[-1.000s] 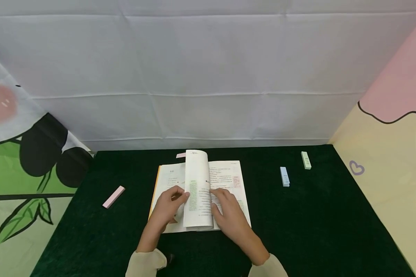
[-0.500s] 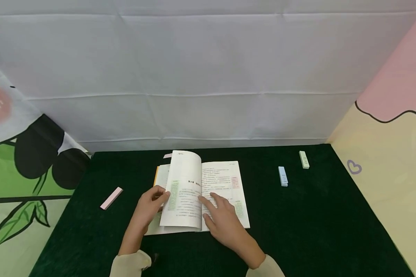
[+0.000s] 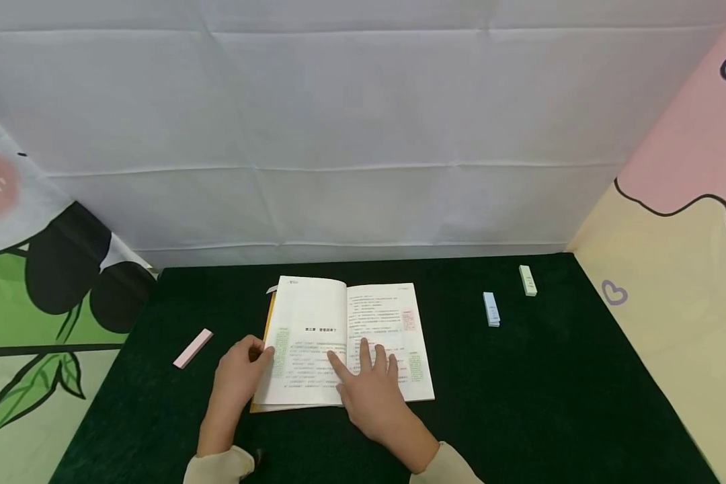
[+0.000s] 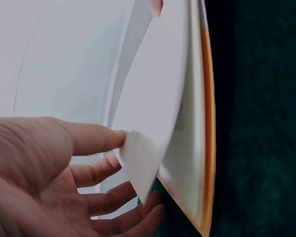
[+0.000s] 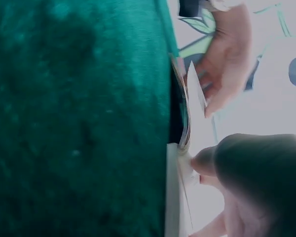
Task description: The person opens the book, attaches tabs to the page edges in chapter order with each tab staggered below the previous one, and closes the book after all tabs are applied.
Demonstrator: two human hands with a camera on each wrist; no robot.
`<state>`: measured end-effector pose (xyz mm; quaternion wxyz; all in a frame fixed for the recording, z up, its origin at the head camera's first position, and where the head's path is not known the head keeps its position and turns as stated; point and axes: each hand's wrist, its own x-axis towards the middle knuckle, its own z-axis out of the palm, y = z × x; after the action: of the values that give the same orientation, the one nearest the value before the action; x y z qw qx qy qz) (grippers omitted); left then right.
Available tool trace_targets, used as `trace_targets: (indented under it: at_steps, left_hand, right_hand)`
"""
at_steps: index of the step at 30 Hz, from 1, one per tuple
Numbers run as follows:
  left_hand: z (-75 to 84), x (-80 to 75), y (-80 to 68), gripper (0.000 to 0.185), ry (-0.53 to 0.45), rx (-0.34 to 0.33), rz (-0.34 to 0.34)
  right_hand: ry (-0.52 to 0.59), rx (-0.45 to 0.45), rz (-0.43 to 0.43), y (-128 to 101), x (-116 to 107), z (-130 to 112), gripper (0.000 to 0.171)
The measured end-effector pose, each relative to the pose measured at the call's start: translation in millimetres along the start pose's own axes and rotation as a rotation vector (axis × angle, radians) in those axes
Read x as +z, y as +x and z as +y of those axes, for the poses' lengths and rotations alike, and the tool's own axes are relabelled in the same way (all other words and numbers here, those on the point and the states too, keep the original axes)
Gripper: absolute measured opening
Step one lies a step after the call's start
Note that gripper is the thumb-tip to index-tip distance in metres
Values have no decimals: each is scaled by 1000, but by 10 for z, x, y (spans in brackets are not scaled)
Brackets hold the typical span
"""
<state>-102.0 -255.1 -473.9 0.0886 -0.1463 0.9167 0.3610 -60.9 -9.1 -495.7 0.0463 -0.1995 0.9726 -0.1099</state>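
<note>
An open book (image 3: 314, 306) with printed text and green and pink highlighted blocks lies in the middle of the dark green cloth. At its left edge my left hand (image 3: 237, 373) pinches a page (image 4: 153, 94) between thumb and fingers; in the left wrist view the page bows away from the orange-edged cover (image 4: 205, 128). My right hand (image 3: 375, 396) rests near the spine with spread fingers, the index finger reaching onto the left page. In the right wrist view the right hand (image 5: 256, 182) is close up, the left hand (image 5: 229, 64) beyond it.
A pink strip-shaped pad (image 3: 193, 348) lies left of the book. To the right are a blue one (image 3: 491, 309) and a pale green one (image 3: 528, 280). A small pale tab (image 3: 271, 289) sticks out at the book's upper left. A white cloth wall (image 3: 351, 134) stands behind.
The left hand has carried the raised page from the middle over to the left and down. The right hand has shifted slightly left and spread across the spine.
</note>
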Motion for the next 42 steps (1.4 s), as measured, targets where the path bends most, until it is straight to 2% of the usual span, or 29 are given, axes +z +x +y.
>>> trace_targets:
  at_steps: [5,10,13,18,24,26,36,42]
  left_hand:
    - [-2,45,-16,35,81,31,33]
    - [53,100,-59,54,116,23,55]
    - [109,169,-78,59,133,40,68]
    - [177,284,-92,53,134,137,70]
    - [221,415,-61,46,96,292,28]
    - [235,446,-56,45,93,325,11]
    - [329,528,-92,46,172,353,17]
    - [394,644,-120,51,250,375,39]
  right_hand:
    - [-103,-14,29,20,89,-48,56]
    - [-145,-32,25,13,86,-68,55]
    - [-169,-39,24,1,65,-76,55]
    - [-191,-37,21,1,46,-85,55]
    - [-208,-51,24,19,31,-85,55]
    - [-214,-56,26,25,30,-81,55]
    - [-137,-28,47,52,38,-23,53]
    - [-80,14,108,39,10,81,52]
